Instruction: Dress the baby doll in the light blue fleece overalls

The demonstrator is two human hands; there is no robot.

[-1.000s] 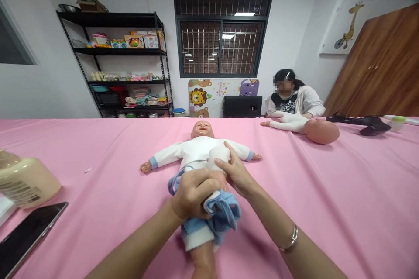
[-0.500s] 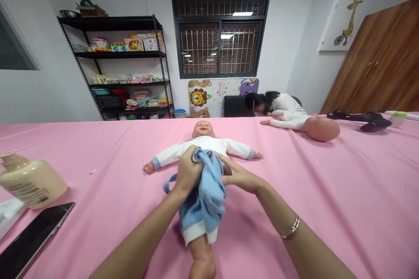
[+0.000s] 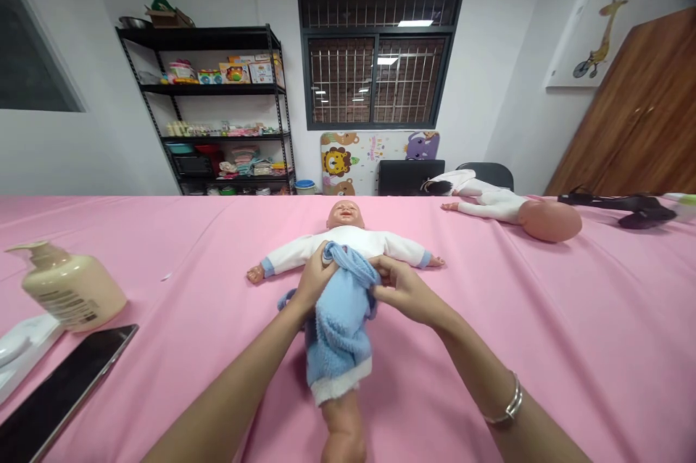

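A baby doll (image 3: 346, 215) in a white top with blue cuffs lies on its back, arms spread, head away from me. Light-blue fleece pants (image 3: 341, 318) with white hems cover its lower body; one bare leg (image 3: 344, 425) sticks out toward me. My left hand (image 3: 315, 276) is closed on the waistband's left side. At the right of the waistband, my right hand (image 3: 405, 288) pinches the blue fabric between thumb and fingers. The doll's other leg is hidden.
To the left stand a pump bottle (image 3: 73, 289), a black phone (image 3: 65, 390) and a white item (image 3: 22, 351) on the pink tablecloth (image 3: 190, 318). A second doll (image 3: 544, 220) and a black object (image 3: 625, 206) lie far right. A person (image 3: 451, 182) bends low behind the table.
My right hand has closed on the waistband, and the pants are spread wider and flatter. The view has shifted slightly left; the person behind the table has bent lower.
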